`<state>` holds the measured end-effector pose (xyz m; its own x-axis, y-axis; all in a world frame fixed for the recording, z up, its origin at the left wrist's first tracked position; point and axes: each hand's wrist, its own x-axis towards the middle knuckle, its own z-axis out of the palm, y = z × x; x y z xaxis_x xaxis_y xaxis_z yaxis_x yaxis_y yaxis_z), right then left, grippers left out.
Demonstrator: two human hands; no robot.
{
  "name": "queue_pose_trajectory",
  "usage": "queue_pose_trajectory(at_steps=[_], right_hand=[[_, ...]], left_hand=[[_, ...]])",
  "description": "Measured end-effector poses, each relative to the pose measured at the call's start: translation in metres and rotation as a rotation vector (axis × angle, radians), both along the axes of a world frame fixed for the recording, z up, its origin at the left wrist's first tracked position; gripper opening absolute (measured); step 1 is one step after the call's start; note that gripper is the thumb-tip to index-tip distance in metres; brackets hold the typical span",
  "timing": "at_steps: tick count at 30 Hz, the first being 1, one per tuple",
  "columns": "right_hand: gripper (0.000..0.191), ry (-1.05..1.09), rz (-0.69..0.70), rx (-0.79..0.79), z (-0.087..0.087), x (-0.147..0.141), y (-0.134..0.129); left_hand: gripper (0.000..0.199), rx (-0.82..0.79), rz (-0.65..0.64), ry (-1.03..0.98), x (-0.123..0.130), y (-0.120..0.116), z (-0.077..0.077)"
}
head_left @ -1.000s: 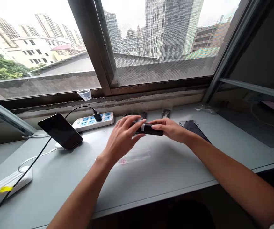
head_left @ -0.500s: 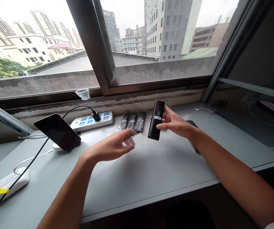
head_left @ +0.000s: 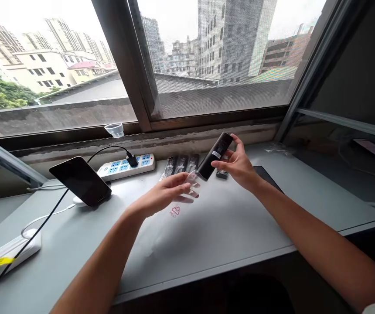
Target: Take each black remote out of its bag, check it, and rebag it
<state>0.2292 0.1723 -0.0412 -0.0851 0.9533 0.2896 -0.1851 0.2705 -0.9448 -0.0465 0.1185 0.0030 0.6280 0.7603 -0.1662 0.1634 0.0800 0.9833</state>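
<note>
My right hand [head_left: 238, 165] is closed around a black remote control [head_left: 214, 156], which tilts with its lower end down and to the left. The remote's back faces up, showing a white label. Between thumb and fingers, my left hand [head_left: 172, 192] holds a clear plastic bag [head_left: 175, 210] that hangs down and bears a red recycling mark. The remote's lower end meets the bag near my left fingertips; whether it is inside the mouth I cannot tell. Behind the hands, several dark remotes in clear wrapping [head_left: 181, 164] lie side by side, one partly covered by my right hand.
At the left, a tablet [head_left: 80, 181] leans on a stand. A white power strip [head_left: 127, 165] with a black plug lies along the wall; another white strip [head_left: 9, 259] is at the front left. A dark phone [head_left: 267, 178] lies beside my right forearm. A clear cup [head_left: 114, 130] is by the window.
The remote has tilted, its lower end swinging left toward my left hand. My left hand has moved right to meet it, and the clear bag with its red mark now shows spread below.
</note>
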Motion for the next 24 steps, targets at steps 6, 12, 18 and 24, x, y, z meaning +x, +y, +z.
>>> queue_pose_trajectory(at_steps=[6,12,18,24], right_hand=[[0.133,0.009,-0.026,-0.039,-0.002,-0.016,-0.011],[0.142,-0.019,0.081,-0.047,-0.003,-0.020,-0.016],[0.127,-0.028,0.030,0.018,0.003,-0.009,-0.011],[0.123,-0.003,-0.012,0.008,0.008,-0.004,-0.009]], left_hand=[[0.045,0.015,0.171,-0.065,0.014,0.003,-0.013],[0.051,0.018,0.244,-0.035,0.020,0.000,-0.012],[0.065,-0.029,0.300,-0.019,0.015,0.004,-0.011],[0.063,-0.017,0.307,0.032,0.014,0.005,-0.011]])
